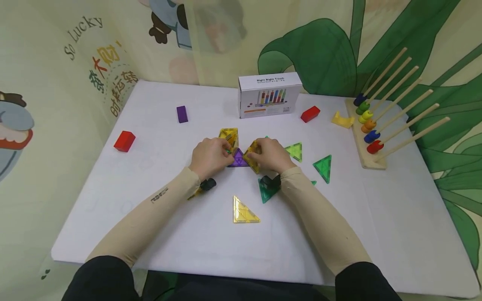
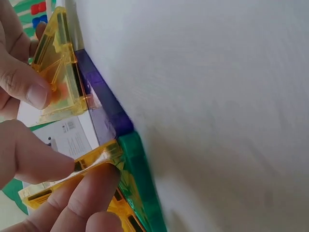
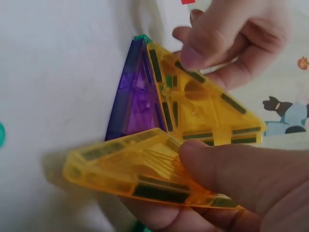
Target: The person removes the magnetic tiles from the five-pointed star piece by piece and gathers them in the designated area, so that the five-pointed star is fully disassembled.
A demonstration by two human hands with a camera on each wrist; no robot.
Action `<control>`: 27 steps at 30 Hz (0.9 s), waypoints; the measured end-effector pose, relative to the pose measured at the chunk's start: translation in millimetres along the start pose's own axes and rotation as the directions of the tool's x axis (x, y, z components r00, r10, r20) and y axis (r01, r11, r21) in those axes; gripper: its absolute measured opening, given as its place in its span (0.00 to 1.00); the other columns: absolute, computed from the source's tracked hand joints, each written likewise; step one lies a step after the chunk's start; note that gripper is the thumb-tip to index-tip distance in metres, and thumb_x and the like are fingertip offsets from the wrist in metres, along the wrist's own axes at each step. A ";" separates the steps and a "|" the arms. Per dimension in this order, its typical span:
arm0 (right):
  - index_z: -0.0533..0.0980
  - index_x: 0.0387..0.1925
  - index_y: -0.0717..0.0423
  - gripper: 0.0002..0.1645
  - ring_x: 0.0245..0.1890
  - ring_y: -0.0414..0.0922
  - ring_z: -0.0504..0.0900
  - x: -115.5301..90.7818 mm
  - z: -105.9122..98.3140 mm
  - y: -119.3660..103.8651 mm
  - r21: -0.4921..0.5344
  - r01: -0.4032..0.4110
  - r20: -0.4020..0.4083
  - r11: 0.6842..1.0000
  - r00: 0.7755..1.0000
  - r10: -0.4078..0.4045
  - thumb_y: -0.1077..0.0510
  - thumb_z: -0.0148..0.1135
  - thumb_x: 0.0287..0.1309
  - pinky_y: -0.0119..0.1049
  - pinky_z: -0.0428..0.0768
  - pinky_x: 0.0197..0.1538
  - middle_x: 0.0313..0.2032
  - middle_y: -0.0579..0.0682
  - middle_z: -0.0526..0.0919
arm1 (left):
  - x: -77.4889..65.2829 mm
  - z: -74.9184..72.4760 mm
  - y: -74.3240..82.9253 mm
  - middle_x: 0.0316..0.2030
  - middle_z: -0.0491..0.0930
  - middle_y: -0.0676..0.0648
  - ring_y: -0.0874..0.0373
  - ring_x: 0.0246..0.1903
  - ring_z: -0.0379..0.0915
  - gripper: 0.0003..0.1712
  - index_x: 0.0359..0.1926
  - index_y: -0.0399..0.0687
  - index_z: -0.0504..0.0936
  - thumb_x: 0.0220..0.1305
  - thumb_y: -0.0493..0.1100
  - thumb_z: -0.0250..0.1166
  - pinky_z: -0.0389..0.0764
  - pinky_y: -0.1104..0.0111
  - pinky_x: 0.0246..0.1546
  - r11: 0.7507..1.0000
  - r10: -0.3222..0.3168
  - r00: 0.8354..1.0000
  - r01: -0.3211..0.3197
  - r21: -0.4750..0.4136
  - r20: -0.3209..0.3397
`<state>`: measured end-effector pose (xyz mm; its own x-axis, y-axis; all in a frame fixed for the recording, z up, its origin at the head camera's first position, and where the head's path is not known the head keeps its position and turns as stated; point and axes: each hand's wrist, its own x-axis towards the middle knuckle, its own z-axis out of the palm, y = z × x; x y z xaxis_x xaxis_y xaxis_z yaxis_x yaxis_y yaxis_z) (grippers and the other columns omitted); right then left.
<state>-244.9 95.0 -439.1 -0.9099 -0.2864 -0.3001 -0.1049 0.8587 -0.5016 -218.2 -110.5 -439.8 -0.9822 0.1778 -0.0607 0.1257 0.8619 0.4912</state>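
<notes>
My left hand (image 1: 211,158) pinches a yellow translucent triangular magnetic tile (image 3: 207,108) that stands tilted up. With thumb and fingers, my right hand (image 1: 273,154) grips a second yellow triangular tile (image 3: 120,169), close beside a purple triangular tile (image 1: 239,159). In the left wrist view this purple tile's edge (image 2: 108,104) lies low on the table, joined in line with a green tile (image 2: 145,188). Both yellow tiles meet or nearly meet the purple one; exact contact on the right is unclear. More yellow shows behind my left fingers, partly hidden.
A loose yellow triangle (image 1: 244,212) lies in front; green triangles (image 1: 323,168) and a light green one (image 1: 295,151) lie right. Red blocks (image 1: 124,141), a purple block (image 1: 182,114), a white box (image 1: 269,100) and a yellow piece (image 1: 342,120) surround them. A pegged bead stand (image 1: 363,142) is far right.
</notes>
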 end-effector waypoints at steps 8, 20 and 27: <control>0.73 0.63 0.60 0.26 0.49 0.53 0.80 7.6 -4.5 5.1 0.062 -0.035 0.069 0.997 0.997 0.031 0.46 0.58 0.75 0.46 0.84 0.57 0.55 0.59 0.83 | 0.0 0.6 -4.4 0.30 0.89 0.52 0.58 0.26 0.82 0.15 0.45 0.45 0.88 0.58 0.46 0.72 0.78 0.67 0.28 1.000 -0.011 1.000 0.012 -0.016 0.011; 0.73 0.62 0.59 0.26 0.43 0.53 0.79 33.0 -18.3 2.2 -0.050 -0.128 -0.071 0.990 0.990 0.125 0.45 0.55 0.75 0.45 0.79 0.47 0.48 0.57 0.84 | -3.0 -5.6 -9.1 0.30 0.88 0.51 0.57 0.28 0.81 0.13 0.43 0.45 0.89 0.57 0.45 0.71 0.80 0.65 0.30 1.000 -0.018 1.000 0.018 -0.010 0.002; 0.79 0.48 0.59 0.27 0.39 0.53 0.80 48.7 -17.6 0.4 -0.179 -0.182 -0.196 0.967 0.970 0.146 0.39 0.62 0.69 0.47 0.81 0.45 0.39 0.55 0.85 | -8.5 -8.9 -13.1 0.29 0.88 0.51 0.57 0.31 0.81 0.12 0.41 0.47 0.89 0.56 0.45 0.72 0.80 0.65 0.32 1.000 -0.026 1.000 0.026 0.009 0.000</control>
<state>-296.3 88.8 -439.6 -0.9762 -0.0694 -0.2055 -0.0079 0.9583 -0.2857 -212.7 -127.6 -438.0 -0.9851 0.1558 -0.0734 0.1018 0.8705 0.4815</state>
